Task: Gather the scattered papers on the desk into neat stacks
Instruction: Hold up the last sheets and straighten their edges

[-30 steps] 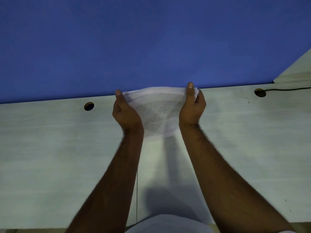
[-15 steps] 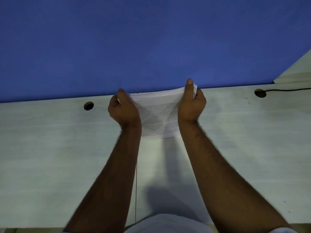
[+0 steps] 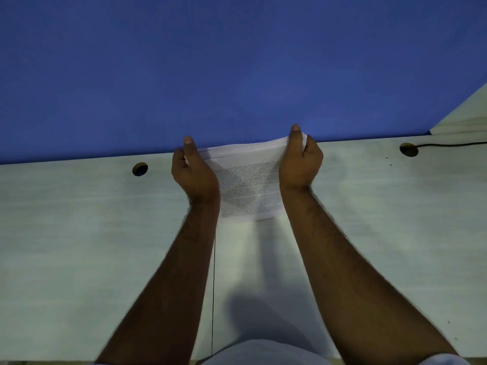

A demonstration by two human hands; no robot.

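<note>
While both hands clasp its side edges, a stack of printed papers (image 3: 249,188) stands tilted on the pale bench (image 3: 79,233), just before the blue partition (image 3: 237,61). Left hand (image 3: 193,175) and right hand (image 3: 300,164) curl thumbs and fingers around the sheets. With no loose papers visible elsewhere, gathering looks nearly finished; squaring and laying flat remain.

A stack of white papers (image 3: 249,185) with printed text stands on its lower edge on the desk (image 3: 79,233), between the two hands. The left hand (image 3: 193,175) grips its left side, the right hand (image 3: 300,159) its right side.
</note>
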